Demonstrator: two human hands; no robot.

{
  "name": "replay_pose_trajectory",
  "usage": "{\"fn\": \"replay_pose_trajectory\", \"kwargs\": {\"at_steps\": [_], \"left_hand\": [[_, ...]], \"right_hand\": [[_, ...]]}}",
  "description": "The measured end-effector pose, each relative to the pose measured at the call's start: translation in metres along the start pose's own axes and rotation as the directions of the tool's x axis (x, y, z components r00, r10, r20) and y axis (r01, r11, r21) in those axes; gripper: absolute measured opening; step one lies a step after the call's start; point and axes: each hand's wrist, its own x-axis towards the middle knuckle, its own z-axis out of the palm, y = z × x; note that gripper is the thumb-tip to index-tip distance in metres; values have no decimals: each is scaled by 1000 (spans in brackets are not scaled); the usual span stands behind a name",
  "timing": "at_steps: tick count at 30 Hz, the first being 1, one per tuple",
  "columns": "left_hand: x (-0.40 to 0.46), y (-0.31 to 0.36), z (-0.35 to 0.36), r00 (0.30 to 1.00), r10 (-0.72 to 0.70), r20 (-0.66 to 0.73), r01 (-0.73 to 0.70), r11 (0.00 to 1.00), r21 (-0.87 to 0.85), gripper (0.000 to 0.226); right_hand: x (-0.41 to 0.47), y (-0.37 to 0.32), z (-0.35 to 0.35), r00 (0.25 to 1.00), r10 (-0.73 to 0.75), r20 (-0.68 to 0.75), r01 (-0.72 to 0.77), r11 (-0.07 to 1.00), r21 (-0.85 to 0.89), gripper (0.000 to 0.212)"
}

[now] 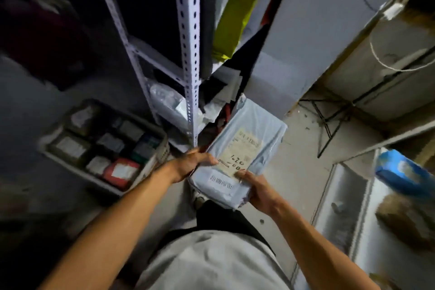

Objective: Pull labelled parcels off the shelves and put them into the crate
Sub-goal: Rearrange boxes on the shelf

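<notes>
A pale blue plastic-wrapped parcel [249, 139] with a cream label and handwritten numbers is held in front of me, above the floor. My left hand [190, 163] grips its near left edge, thumb on top. My right hand [257, 189] grips its near right corner, thumb lying on the label. The grey crate [162, 146] stands on the floor to the left, holding several labelled parcels, among them a red one [121, 172]. The white perforated shelf upright [188, 37] rises just behind the parcel.
Lower shelves behind the upright hold clear and white bags [169, 103] and a yellow-green package [237, 12]. A grey wall panel stands to the right. A metal shelf unit at right carries a blue pack [400, 172] and a brown box [404, 221]. A black wire stand sits on the floor.
</notes>
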Motion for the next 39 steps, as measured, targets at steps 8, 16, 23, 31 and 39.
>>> {"fn": "replay_pose_trajectory", "kwargs": {"at_steps": [8,16,23,31,39], "left_hand": [[-53,-4,-116,991,-84,-108,81,996,-32,60],[-72,-29,-213,908,-283,-309,261,959,-112,55],[-74,-44,-276,825,-396,-403,389,915,-103,65],[-47,-96,-364,784,-447,-431,516,855,52,73],[34,-187,-477,808,-415,-418,500,858,114,99]], "right_hand": [[84,16,61,941,317,120,-311,948,-68,111],[168,44,128,813,541,217,-502,839,-211,95],[231,73,175,698,703,138,-652,703,-283,79],[316,130,212,645,756,110,-690,639,-340,64],[434,241,212,656,744,131,-683,658,-319,61]]}}
